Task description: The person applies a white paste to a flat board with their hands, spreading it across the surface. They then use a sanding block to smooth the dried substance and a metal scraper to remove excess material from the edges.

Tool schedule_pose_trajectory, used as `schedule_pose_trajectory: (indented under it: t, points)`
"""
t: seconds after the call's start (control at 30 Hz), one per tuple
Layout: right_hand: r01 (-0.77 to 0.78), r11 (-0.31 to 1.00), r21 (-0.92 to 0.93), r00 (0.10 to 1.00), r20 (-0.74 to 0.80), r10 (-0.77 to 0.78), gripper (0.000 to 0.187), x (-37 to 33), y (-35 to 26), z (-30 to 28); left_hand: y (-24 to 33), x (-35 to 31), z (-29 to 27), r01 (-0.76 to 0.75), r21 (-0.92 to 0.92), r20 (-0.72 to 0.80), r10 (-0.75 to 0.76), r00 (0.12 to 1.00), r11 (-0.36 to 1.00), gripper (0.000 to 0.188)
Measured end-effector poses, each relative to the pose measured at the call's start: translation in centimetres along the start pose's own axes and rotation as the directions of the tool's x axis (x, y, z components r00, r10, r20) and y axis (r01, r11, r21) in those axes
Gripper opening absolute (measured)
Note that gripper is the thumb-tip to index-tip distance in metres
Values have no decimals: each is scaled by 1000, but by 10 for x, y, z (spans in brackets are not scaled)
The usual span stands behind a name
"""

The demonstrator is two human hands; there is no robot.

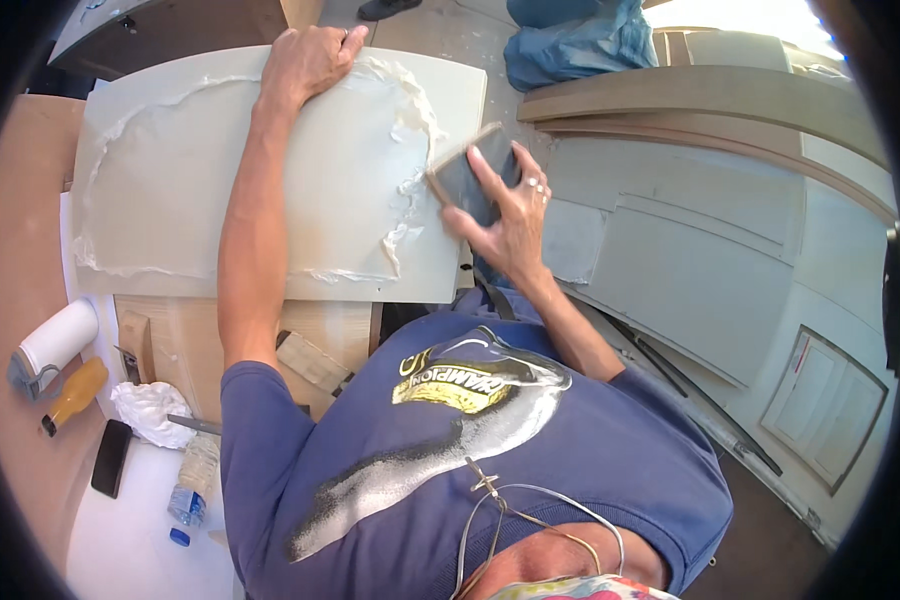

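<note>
A pale cream panel (195,190) with a curved far edge lies in front of me. Ragged white paste (410,95) runs in a broken ring around its face. The fingers of my left hand (313,62) are wrapped over the panel's far edge, and its forearm crosses above the face. Beside the panel's right edge, my right hand (510,215) grips a dark rectangular sanding block (470,182) with tan edges. This block is tilted, its dark flat side showing between thumb and fingers; one corner is close to the paste.
Under the panel is a wooden bench top (185,335). To the left are a white roll (60,335), a yellow bottle (78,392), crumpled white paper (152,412), a phone (112,458) and a water bottle (192,485). Grey door panels (690,270) and a curved board (710,95) stand at right.
</note>
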State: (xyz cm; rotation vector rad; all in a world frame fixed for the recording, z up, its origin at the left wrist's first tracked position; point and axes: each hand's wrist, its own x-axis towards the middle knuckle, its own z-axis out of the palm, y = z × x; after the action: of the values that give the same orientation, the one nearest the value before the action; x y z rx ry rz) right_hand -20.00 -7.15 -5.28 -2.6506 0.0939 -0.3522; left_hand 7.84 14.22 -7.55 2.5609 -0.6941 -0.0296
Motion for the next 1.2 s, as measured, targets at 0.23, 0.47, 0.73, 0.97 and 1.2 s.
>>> schedule_pose_trajectory:
  t: [0.23,0.47,0.73,0.97,1.2]
  points:
    - [16,996,-84,992,-126,-27,73,76,18,19,-6,0,8,-38,-34,-15,38,999,999,67]
    - [29,998,-50,992,-124,-35,72,81,22,17,8,-1,3,17,-28,23,-16,1000,999,67]
    - [7,1000,22,999,-36,-6,76,6,8,9,-6,-2,8,-19,-2,9,19,1000,1000,67]
    - [16,999,-43,994,-107,-21,72,68,14,19,-4,-3,-5,-2,0,-5,2,1000,1000,67]
    - [50,997,-51,990,-129,-56,74,80,28,23,8,1,-16,0,109,125,-14,992,994,50]
